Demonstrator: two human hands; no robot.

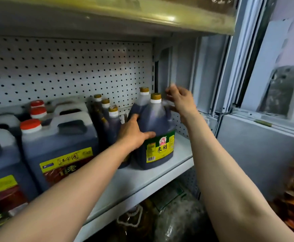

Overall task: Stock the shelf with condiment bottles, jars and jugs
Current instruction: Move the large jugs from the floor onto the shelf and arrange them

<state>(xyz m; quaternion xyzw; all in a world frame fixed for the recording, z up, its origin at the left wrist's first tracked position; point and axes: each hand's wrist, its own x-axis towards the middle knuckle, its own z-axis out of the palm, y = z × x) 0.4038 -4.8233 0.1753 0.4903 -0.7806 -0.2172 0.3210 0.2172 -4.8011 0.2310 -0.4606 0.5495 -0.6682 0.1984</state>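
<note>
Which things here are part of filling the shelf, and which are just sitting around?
Part of the job:
- vinegar jug, left hand pressed on its side
- right hand up by its handle, blurred
- shelf
- gold-capped bottles
- red-capped jugs

Just sitting around:
- pegboard
- window frame
- bagged goods on the lower shelf

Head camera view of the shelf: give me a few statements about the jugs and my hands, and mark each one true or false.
1. The left hand presses the front vinegar jug. True.
2. That jug has a red cap. False: its cap is gold.
3. The right hand rests on the shelf board. False: it is raised beside the jug's top.
4. The big jugs at left have red caps. True.
</note>
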